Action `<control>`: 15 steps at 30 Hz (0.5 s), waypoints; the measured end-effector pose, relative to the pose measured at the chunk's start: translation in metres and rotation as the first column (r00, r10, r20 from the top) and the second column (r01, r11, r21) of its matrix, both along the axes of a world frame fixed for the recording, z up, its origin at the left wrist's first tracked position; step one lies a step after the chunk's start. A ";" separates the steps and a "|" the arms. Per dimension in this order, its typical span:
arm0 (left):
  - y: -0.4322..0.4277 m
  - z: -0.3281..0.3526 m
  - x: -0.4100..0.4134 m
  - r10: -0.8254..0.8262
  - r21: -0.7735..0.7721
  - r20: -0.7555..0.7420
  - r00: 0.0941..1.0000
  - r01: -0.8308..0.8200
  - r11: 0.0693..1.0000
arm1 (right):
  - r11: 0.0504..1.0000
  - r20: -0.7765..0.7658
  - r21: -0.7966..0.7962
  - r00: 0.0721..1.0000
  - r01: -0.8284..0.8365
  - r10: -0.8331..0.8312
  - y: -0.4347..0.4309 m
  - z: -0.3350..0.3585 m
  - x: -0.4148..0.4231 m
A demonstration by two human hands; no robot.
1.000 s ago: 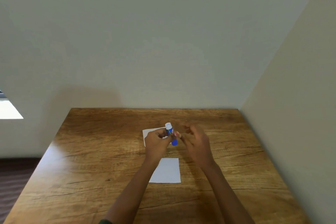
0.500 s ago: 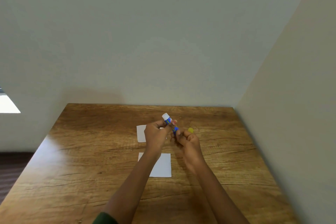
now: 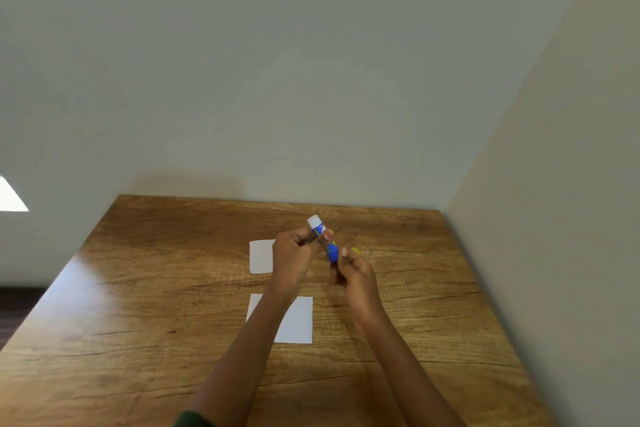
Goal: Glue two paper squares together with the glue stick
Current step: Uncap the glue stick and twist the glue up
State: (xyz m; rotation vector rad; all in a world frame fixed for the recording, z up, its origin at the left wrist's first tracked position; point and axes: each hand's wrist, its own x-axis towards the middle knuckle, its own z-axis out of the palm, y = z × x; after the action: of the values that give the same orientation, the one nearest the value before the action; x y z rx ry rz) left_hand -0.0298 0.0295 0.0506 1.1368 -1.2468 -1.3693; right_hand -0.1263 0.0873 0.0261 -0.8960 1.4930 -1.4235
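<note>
Glue stick (image 3: 323, 236) is up off the bench (image 3: 138, 288), tilted, with its white end pointing up and away from us and the blue body running down toward the right. Our left hand (image 3: 294, 255) grips it around the upper half, fingers curled round it. Our right hand (image 3: 358, 276) sits just beside the stick's lower blue end, fingers curled in too. A small yellow bit (image 3: 355, 250) pokes out at its fingertips, so it looks pinched there. We can't tell whether the right fingers actually touch the stick, since it's too small and a bit blurry.

Both paper squares lie flat on the bench, apart from each other. Far square (image 3: 260, 256) is just left of our left hand, which hides its right side. Near square (image 3: 299, 321) is closer to us, and the left forearm crosses over its left part. Both hands hover above the bench, nearer the far square than the near one.

Bench is wood grain and sits in a corner of two plain walls (image 3: 311, 80). Bit of dark green sleeve (image 3: 194, 421) shows at the bottom edge.
</note>
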 end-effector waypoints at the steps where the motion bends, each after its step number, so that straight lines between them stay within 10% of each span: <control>1: 0.000 0.001 -0.001 -0.013 -0.015 0.008 1.000 0.013 1.000 | 0.999 0.092 0.035 0.996 -0.018 0.015 -0.001 0.002 0.000; 11: -0.003 0.002 0.001 -0.001 -0.054 -0.011 1.000 0.000 0.999 | 0.995 0.055 -0.103 0.998 -0.015 0.020 0.001 0.003 -0.001; 15: -0.003 0.006 0.001 -0.028 -0.069 -0.017 0.999 0.026 0.997 | 0.995 0.307 -0.033 0.947 -0.090 0.096 0.000 0.013 0.001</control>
State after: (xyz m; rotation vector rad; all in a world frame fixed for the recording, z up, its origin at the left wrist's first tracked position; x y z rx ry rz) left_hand -0.0290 0.0264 0.0568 1.0620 -1.2911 -1.3433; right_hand -0.1251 0.0873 0.0388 -0.7072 1.1898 -1.4355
